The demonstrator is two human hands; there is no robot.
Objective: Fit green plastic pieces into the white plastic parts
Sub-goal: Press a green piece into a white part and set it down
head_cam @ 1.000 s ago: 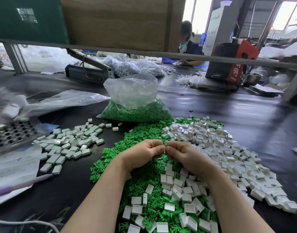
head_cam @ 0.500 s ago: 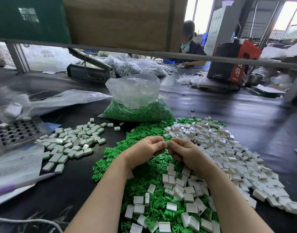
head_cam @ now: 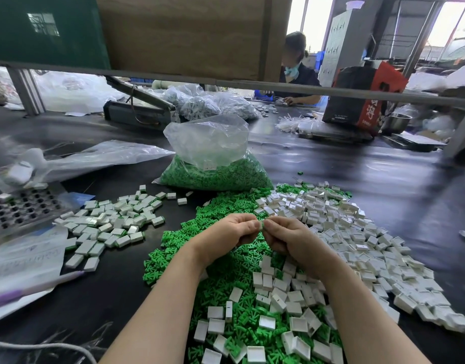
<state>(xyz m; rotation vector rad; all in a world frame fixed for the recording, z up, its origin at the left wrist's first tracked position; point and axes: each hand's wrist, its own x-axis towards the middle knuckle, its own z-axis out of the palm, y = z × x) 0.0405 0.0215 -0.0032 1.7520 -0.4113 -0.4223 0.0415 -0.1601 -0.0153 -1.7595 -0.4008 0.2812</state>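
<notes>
Green-and-white piece [head_cam: 260, 225] sits pinched between both fingertips — left hand [head_cam: 226, 233] and right hand [head_cam: 292, 239] curled, knuckles up, above the green pieces [head_cam: 173, 254]. White parts [head_cam: 357, 248] right, fitted ones [head_cam: 113, 219] left — too many to count; one bag [head_cam: 213, 158] behind.

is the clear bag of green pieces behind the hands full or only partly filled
Partly filled. The green pieces fill only the bottom of the clear bag; its upper part is crumpled, see-through plastic with nothing inside.

Black table [head_cam: 357, 179], bright windows [head_cam: 299, 19] behind.
</notes>
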